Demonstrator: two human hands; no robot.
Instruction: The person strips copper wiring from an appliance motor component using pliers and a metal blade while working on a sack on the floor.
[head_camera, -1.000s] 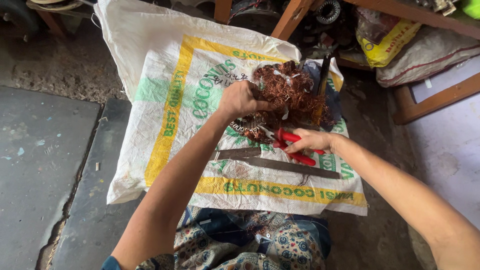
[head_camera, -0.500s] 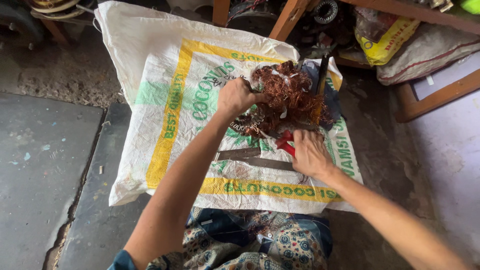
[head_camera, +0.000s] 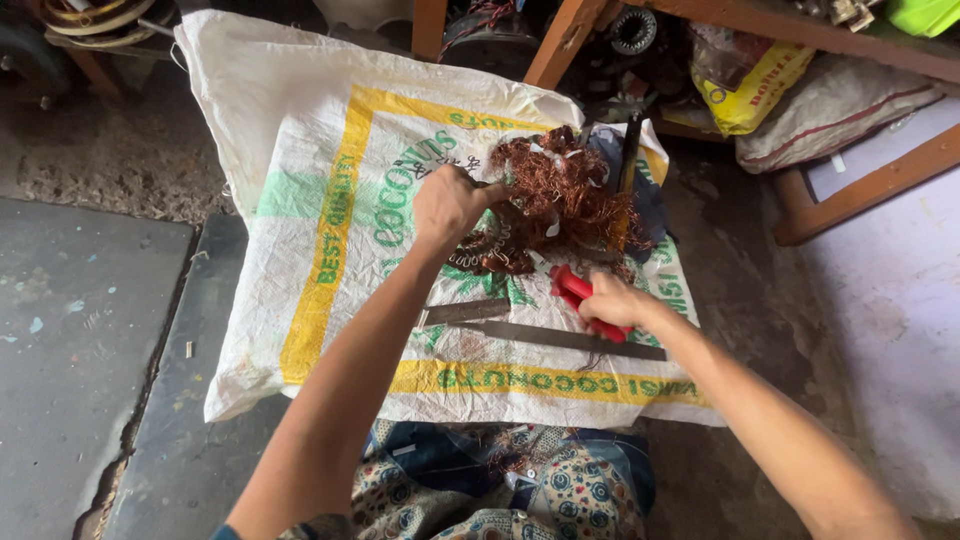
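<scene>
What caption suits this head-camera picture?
Left hand grips tangled copper wire on a woven sack; right hand holds red-handled pliers.

A tangled mass of copper wire (head_camera: 555, 200), reddish-brown with pale scraps caught in it, lies heaped just right of centre in the upper frame. Red-handled pliers (head_camera: 585, 300) lie slanted directly below it, handles pointing lower right.
</scene>
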